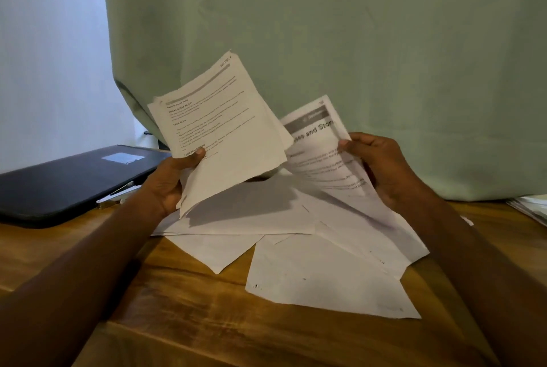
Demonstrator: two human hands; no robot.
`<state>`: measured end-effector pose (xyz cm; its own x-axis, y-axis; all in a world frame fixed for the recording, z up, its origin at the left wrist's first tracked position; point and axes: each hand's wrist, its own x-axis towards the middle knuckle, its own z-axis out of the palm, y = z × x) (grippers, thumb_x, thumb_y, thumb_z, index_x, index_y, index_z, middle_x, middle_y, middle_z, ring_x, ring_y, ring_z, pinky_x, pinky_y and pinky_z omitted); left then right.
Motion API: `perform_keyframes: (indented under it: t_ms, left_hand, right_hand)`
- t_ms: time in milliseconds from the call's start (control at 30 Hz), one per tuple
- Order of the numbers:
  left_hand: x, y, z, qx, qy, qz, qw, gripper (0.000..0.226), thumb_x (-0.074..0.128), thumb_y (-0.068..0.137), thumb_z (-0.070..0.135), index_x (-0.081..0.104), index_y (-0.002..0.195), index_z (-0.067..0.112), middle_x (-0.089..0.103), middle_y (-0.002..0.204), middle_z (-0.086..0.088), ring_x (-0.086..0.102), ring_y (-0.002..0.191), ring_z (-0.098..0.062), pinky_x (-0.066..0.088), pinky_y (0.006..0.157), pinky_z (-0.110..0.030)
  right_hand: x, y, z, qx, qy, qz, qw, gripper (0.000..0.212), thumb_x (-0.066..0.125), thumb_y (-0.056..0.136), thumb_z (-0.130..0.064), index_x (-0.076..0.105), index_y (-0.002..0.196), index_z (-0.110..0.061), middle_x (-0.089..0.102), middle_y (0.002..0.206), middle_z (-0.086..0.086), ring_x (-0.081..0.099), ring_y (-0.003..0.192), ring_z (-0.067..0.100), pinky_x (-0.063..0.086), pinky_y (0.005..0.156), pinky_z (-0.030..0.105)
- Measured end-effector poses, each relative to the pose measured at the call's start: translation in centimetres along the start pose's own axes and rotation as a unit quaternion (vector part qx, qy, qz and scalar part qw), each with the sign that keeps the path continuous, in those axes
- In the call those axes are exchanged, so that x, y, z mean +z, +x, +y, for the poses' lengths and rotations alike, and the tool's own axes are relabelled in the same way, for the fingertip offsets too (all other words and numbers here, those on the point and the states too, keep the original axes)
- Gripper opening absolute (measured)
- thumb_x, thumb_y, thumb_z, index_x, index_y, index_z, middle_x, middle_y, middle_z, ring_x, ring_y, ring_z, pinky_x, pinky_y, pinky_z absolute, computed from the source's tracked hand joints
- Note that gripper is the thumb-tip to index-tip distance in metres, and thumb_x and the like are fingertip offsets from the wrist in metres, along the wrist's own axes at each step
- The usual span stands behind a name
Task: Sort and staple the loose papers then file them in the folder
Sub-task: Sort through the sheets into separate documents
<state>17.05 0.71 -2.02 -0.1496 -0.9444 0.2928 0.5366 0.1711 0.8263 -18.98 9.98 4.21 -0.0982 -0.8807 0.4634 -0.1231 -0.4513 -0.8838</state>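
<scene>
The left hand (170, 181) holds a white printed sheet of paper with small black text (219, 132) above the desk; its grip is closed on the sheet's lower left edge, thumb on the printed face and fingers behind. The sheet's long axis runs from lower left to upper right, its header corner pointing up and to the right towards the curtain. More white paper shows just behind it, though how many sheets I cannot tell.

The right hand (381, 168) holds a second white printed sheet with a grey banner and large bold heading (322, 147), the grip pinching its right edge with the thumb on top. This sheet tilts the other way, its top edge pointing up and slightly right, its lower part bending down towards the pile.

Below both hands a loose pile of blank-faced white papers (310, 254) lies fanned across the brown wooden desk (177, 301), overlapping at different angles, 1 near sheet reaching towards the camera.

To the left, a flat black folder with a pale label (74, 183) lies closed on the desk, its long axis running left to right; what is in it cannot be seen. A small silvery object (117, 196) rests against its near edge, too unclear to identify. A pale green curtain (325, 26) hangs behind, and a stack of papers (529, 208) sits at the far right edge.
</scene>
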Motion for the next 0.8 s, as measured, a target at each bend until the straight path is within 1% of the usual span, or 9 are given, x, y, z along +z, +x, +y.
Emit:
perform_keyframes:
  t_ms: [100,167,200,267,433,500,567,667,800]
  left_hand:
    - [0.1,0.1,-0.1,0.009,0.012,-0.017,1.000,0.053,0.076,0.087,0.013,0.060,0.137,0.020,0.068,0.133,-0.012,0.064,0.124,-0.033,0.062,0.086,-0.044]
    - [0.4,-0.1,0.0,0.006,0.033,-0.021,0.999,0.082,0.100,0.057,0.027,0.064,0.131,0.023,0.070,0.129,-0.010,0.067,0.118,-0.031,0.063,0.083,-0.043]
    - [0.5,-0.1,-0.1,0.009,0.047,-0.019,0.999,0.097,0.105,0.041,0.034,0.064,0.128,0.025,0.072,0.126,-0.009,0.070,0.113,-0.030,0.064,0.079,-0.042]
    - [0.6,-0.1,-0.1,0.021,0.061,-0.015,0.998,0.110,0.106,0.027,0.040,0.064,0.127,0.026,0.074,0.122,-0.008,0.072,0.108,-0.028,0.064,0.074,-0.041]
    - [0.7,-0.3,0.0,0.005,0.050,-0.014,0.999,0.108,0.106,0.028,0.040,0.064,0.127,0.026,0.072,0.126,-0.009,0.070,0.111,-0.031,0.064,0.079,-0.044]
    - [1.1,-0.6,0.0,0.001,0.038,-0.023,0.999,0.083,0.101,0.051,0.030,0.064,0.124,0.026,0.073,0.124,-0.009,0.075,0.100,-0.026,0.065,0.070,-0.040]
    - [1.5,-1.1,0.0,0.004,0.020,-0.014,1.000,0.053,0.086,0.072,0.020,0.065,0.121,0.025,0.073,0.120,-0.008,0.077,0.090,-0.022,0.064,0.064,-0.036]
    - [1.6,-1.1,0.1,0.011,0.040,-0.020,0.999,0.082,0.101,0.045,0.033,0.066,0.118,0.026,0.076,0.116,-0.008,0.076,0.092,-0.025,0.064,0.064,-0.037]
    - [1.1,-0.7,0.1,-0.001,0.047,-0.014,0.999,0.104,0.106,0.026,0.041,0.067,0.121,0.027,0.073,0.124,-0.010,0.069,0.112,-0.034,0.065,0.076,-0.043]
  right_hand:
    - [0.0,-0.2,-1.6,0.012,0.146,-0.015,0.989,0.030,0.065,0.096,-0.013,0.070,0.124,-0.003,0.073,0.119,0.017,0.071,0.108,0.034,0.058,0.094,0.044]
    - [0.1,-0.2,-1.8,0.021,0.182,-0.021,0.983,0.033,0.063,0.097,-0.015,0.068,0.128,-0.003,0.071,0.123,0.018,0.070,0.111,0.035,0.058,0.093,0.045]
    - [0.1,-0.3,-1.7,0.029,0.195,-0.020,0.980,0.034,0.063,0.097,-0.016,0.067,0.129,-0.003,0.070,0.124,0.019,0.069,0.113,0.036,0.057,0.094,0.047]
    - [0.1,-0.3,-1.6,0.042,0.215,-0.004,0.976,0.036,0.065,0.096,-0.018,0.067,0.129,-0.005,0.070,0.125,0.018,0.068,0.115,0.037,0.057,0.093,0.048]
    - [-0.3,-0.7,-2.0,0.069,0.279,0.018,0.958,0.029,0.060,0.099,-0.019,0.070,0.123,-0.006,0.075,0.115,0.013,0.074,0.101,0.028,0.062,0.080,0.041]
    - [-0.5,-0.8,-2.2,0.077,0.305,0.015,0.949,0.025,0.058,0.100,-0.020,0.071,0.119,-0.009,0.076,0.111,0.010,0.074,0.100,0.026,0.062,0.084,0.043]
    - [-0.9,-0.7,-2.0,0.081,0.318,0.025,0.944,0.027,0.059,0.099,-0.021,0.070,0.121,-0.010,0.075,0.113,0.008,0.073,0.106,0.026,0.058,0.093,0.046]
    - [-1.2,-0.7,-1.8,0.076,0.321,0.040,0.943,0.024,0.062,0.098,-0.023,0.072,0.116,-0.011,0.076,0.111,0.007,0.072,0.107,0.026,0.056,0.097,0.047]
    - [-1.2,-0.7,-1.7,0.069,0.315,0.048,0.945,0.024,0.059,0.100,-0.023,0.078,0.109,-0.011,0.076,0.112,0.010,0.074,0.103,0.027,0.059,0.091,0.047]
